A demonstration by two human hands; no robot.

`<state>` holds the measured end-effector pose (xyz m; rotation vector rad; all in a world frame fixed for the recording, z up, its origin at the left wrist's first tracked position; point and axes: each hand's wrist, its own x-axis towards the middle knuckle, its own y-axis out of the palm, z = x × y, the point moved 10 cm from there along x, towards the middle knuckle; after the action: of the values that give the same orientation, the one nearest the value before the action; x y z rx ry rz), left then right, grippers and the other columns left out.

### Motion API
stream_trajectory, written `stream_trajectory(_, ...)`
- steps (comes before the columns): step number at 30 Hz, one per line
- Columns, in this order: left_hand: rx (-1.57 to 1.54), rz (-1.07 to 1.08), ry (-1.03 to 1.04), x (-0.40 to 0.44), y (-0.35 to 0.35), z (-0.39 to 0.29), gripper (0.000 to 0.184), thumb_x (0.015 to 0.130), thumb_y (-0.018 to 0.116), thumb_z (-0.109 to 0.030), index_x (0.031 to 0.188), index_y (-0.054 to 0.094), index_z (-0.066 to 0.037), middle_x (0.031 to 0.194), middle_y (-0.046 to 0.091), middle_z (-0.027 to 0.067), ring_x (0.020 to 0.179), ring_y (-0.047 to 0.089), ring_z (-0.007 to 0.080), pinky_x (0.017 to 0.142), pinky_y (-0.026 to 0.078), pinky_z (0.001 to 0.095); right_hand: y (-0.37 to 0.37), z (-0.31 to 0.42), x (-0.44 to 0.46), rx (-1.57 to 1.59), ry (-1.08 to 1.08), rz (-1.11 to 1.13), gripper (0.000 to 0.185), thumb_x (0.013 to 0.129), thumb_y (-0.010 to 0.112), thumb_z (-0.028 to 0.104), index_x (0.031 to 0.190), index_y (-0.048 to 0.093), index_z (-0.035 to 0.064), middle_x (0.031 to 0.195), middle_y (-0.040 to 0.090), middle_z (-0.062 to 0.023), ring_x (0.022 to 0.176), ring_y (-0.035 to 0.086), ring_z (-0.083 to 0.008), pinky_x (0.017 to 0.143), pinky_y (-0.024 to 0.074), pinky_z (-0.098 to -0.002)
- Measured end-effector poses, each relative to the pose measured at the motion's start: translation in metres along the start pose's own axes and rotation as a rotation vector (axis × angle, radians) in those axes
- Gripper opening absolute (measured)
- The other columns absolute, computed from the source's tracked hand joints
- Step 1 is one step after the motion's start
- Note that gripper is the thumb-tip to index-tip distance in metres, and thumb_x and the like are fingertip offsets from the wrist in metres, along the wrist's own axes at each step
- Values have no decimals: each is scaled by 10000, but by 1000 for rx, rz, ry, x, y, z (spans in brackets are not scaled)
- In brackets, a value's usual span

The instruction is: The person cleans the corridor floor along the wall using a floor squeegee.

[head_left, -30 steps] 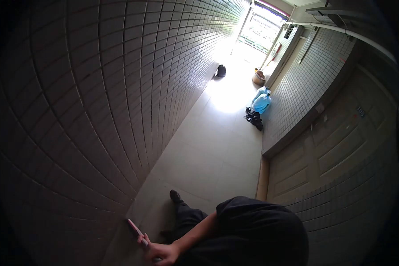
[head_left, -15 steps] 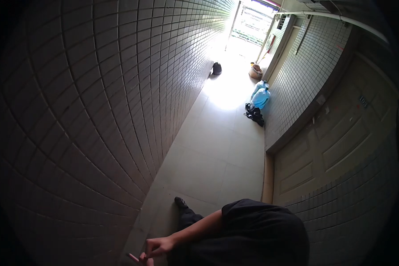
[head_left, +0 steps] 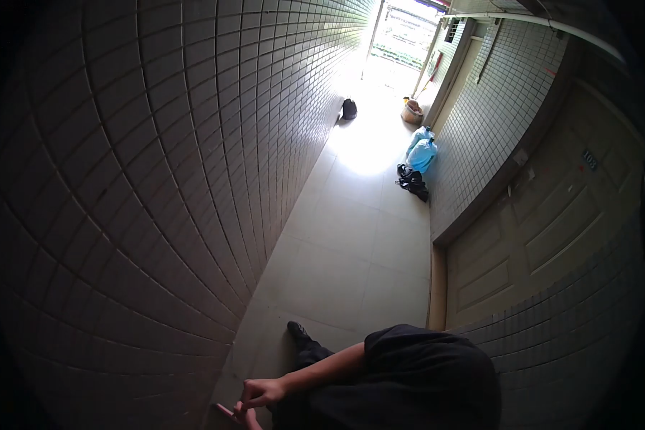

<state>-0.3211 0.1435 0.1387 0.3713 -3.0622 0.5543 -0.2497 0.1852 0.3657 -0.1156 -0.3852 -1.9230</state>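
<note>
My right hand [head_left: 264, 392] is at the bottom of the view, at the end of a bare forearm coming out of a dark short sleeve. Its fingers are bent and pressed together, and what lies between them is too small to tell. Just below, touching it, my left hand [head_left: 248, 416] shows only in part. From the left hand's fingers a slim pinkish object [head_left: 226, 411] sticks out to the left; its kind cannot be made out.
A tiled wall [head_left: 193, 179] runs along the left. On the right are a closed door [head_left: 545, 222], black bags [head_left: 412, 183], light-blue bags [head_left: 422, 155] and a basket [head_left: 411, 112]. A dark bag [head_left: 348, 110] sits by the left wall, near the bright corridor end.
Both hands have moved slightly up and to the right in view, still together, with the pinkish object. The foot and corridor have shifted a little as the camera moved.
</note>
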Motion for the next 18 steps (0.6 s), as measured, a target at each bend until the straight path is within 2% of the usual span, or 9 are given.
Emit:
stream_trajectory(2, -1, 5, 17, 4, 4, -8, 338, 809, 573, -166, 1098, 416, -89, 723, 554, 115, 621, 540, 251, 542, 440, 373, -7, 25, 0, -37, -57, -45, 358, 924, 500, 180, 651, 490, -52, 550, 415, -150, 514, 437, -242, 524, 333, -378)
stream_trajectory(6, -1, 21, 51, 10, 12, -23, 313, 808, 576, -169, 1068, 423, -87, 717, 552, 119, 620, 540, 258, 539, 436, 377, -19, 67, 1, -171, -29, 1, 325, 913, 504, 166, 674, 517, -54, 581, 441, -187, 535, 460, -293, 538, 344, -391)
stream_trajectory(18, 16, 64, 154, 24, 31, -67, 244, 804, 586, -180, 977, 444, -82, 699, 547, 130, 617, 542, 278, 531, 425, 389, -48, 101, 3, -342, -46, -90, 303, 900, 511, 154, 680, 518, -54, 596, 464, -189, 557, 501, -302, 559, 378, -381)
